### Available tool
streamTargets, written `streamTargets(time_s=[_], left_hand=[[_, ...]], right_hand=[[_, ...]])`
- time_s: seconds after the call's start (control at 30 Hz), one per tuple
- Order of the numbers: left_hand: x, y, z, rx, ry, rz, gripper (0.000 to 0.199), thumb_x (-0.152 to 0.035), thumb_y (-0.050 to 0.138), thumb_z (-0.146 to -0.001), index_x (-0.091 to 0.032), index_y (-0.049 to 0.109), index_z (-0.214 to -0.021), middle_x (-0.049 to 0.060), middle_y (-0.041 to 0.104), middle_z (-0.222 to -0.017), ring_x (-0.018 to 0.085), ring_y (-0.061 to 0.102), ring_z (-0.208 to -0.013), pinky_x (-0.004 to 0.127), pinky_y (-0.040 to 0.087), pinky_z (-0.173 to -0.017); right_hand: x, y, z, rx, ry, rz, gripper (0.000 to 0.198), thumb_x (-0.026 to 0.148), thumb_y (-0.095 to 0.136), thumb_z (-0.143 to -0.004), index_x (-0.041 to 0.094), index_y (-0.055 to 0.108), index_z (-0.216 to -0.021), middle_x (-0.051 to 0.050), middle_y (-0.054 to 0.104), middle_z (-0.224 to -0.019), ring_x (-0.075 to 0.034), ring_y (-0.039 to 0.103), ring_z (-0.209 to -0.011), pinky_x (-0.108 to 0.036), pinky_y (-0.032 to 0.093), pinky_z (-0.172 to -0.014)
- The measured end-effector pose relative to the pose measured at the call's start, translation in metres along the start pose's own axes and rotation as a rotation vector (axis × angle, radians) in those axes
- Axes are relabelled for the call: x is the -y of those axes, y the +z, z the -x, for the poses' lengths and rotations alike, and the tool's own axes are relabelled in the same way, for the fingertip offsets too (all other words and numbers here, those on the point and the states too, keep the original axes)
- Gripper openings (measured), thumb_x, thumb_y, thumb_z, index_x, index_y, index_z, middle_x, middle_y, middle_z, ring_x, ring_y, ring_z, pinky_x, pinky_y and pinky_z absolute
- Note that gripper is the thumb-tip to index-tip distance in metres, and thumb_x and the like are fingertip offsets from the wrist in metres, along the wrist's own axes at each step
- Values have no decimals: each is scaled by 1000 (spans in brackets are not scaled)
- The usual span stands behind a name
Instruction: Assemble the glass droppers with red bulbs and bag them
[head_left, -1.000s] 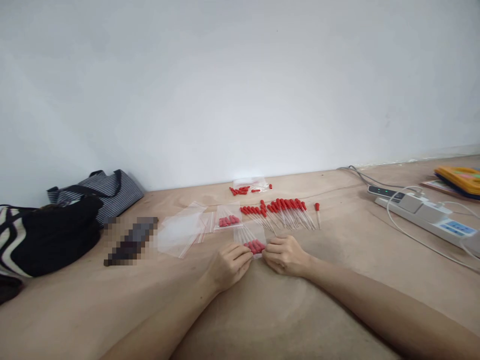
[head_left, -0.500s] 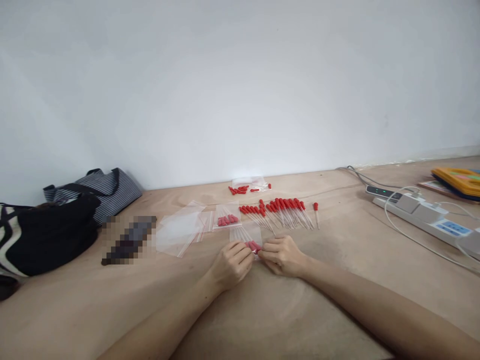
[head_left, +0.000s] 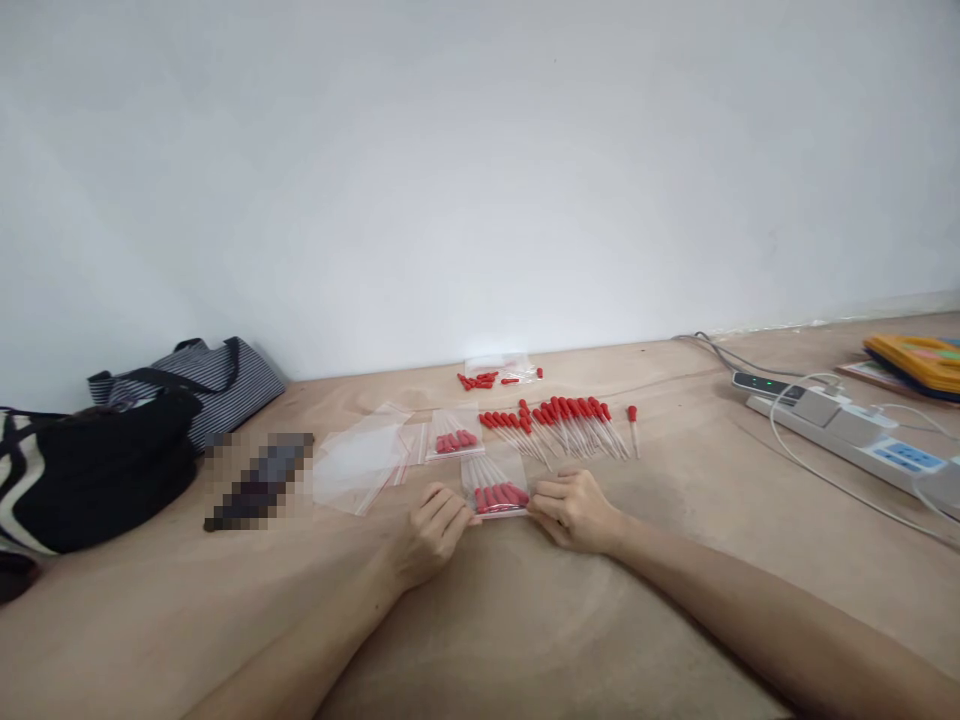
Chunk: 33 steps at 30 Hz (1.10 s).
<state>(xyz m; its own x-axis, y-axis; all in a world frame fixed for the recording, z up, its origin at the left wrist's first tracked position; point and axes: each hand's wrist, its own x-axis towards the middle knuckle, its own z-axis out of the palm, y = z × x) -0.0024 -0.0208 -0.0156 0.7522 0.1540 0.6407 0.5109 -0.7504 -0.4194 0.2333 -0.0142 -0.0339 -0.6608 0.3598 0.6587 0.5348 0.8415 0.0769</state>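
The clear bag (head_left: 489,466) lies on the worktop (head_left: 525,620) between your two hands, its closing edge toward you.
From the left, loose flat bags (head_left: 356,462) spread out beyond your left hand (head_left: 433,528), whose grip is pinched on the clear bag's near left corner; the bag lies to the right of that grip. The closing edge runs left to right between your hands, while the droppers (head_left: 500,496) inside point away from you, red bulbs near, pale stems far and leaning left. The bag looks see-through, thin and nearly flat, raised a little over the bulbs. Your right hand (head_left: 573,512) is clamped on the near right corner, with the bag to its left. Neither hand is nearer: both touch it.
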Motion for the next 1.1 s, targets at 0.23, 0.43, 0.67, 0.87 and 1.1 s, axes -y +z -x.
streamTargets(time_s=[0.23, 0.43, 0.67, 0.87, 1.1], left_hand=[[3, -6, 1, 179, -284, 381, 30, -33, 48, -86, -16, 49, -61, 0, 54, -57, 12, 50, -55, 25, 40, -55], [-5, -3, -9, 181, -1120, 900, 28, -38, 53, -79, -17, 53, -97, 9, 59, -98, 20, 60, -87, 31, 50, -71], [-16, -8, -24, 140, -1547, 1351, 31, -28, 62, -75, -18, 50, -102, 15, 47, -120, 19, 60, -95, 33, 52, -75], [-25, -8, -25, 124, -1516, 1629, 38, -29, 68, -69, -19, 49, -100, 4, 63, -84, 15, 64, -76, 31, 51, -73], [-27, 0, -21, 119, -1420, 1272, 21, -23, 61, -68, -16, 56, -87, -3, 61, -63, 10, 57, -54, 22, 46, -54]], right_hand=[[-2, -2, 5, -18, 27, -27, 27, 26, 44, -86, 17, 56, -64, 2, 54, -57, -8, 46, -52, -24, 25, -49], [-5, -10, 10, 66, 97, -200, 18, 22, 41, -87, 18, 57, -80, -5, 60, -85, -11, 55, -71, -22, 39, -59], [4, -16, 8, 91, 255, -550, 10, 19, 42, -86, 19, 43, -77, -8, 58, -91, -14, 57, -86, -25, 46, -69], [7, -20, 9, 55, 284, -696, 11, 17, 47, -83, 19, 43, -73, -10, 59, -94, -15, 56, -94, -28, 46, -74], [4, -21, 11, 162, 158, -607, 19, 32, 62, -74, 18, 55, -84, -11, 55, -107, -18, 54, -95, -31, 45, -80]])
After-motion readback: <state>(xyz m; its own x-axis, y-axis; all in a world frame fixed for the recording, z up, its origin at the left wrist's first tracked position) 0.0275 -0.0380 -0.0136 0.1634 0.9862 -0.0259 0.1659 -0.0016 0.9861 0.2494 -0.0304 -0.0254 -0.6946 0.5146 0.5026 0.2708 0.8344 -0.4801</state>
